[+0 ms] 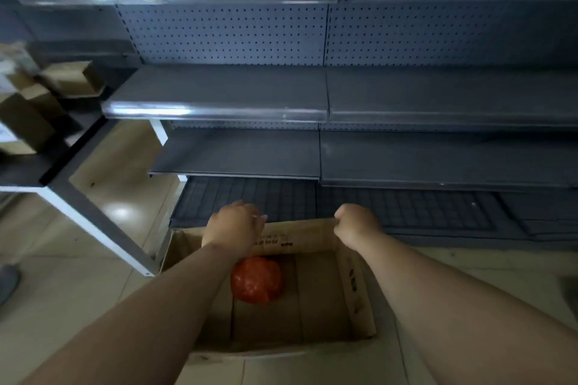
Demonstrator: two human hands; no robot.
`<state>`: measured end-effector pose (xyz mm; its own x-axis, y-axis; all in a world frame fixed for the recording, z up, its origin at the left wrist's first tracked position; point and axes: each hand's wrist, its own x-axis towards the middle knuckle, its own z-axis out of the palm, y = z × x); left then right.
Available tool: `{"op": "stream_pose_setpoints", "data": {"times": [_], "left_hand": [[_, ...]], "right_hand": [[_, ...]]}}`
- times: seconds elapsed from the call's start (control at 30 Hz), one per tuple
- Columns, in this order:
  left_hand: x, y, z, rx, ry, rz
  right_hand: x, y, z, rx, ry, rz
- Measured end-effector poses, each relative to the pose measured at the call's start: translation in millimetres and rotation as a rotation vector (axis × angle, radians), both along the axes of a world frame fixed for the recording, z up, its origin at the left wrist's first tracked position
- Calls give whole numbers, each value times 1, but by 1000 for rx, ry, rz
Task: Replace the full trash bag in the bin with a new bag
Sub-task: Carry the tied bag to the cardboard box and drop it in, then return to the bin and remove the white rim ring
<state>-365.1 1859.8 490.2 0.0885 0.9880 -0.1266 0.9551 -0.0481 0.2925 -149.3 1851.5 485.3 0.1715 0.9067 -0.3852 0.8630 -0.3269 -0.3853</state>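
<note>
Bag (256, 280), red, sits inside the box (359, 287); left hand (233, 228) and right hand (355, 223) clench its far flap — fold evenly.

The left forearm (175, 297) hides part of the red bag (258, 280); box print is unreadable.

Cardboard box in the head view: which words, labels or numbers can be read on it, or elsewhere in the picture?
Far flap of the cardboard box: a line of small dark print, too blurred to read.
Right inner wall of the box: dark printed marks, too blurred to read.
Red bag inside the box: no text visible.
Shelves: no legible labels.
Nothing in the picture can be quoted.
</note>
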Motion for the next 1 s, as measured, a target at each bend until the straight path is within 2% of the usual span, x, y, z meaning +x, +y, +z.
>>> {"op": "stream_pose_setpoints", "data": {"times": [0.23, 0.5, 0.77, 1.0], "left_hand": [[76, 18, 61, 100, 14, -245], [233, -3, 118, 234, -39, -621], [404, -115, 158, 353, -142, -1019], [535, -276, 185, 371, -240, -1298]], "right_hand": [[62, -30, 59, 139, -25, -192], [177, -117, 120, 212, -133, -495], [295, -279, 165, 229, -218, -848], [375, -458, 191, 249, -306, -1148]]}}
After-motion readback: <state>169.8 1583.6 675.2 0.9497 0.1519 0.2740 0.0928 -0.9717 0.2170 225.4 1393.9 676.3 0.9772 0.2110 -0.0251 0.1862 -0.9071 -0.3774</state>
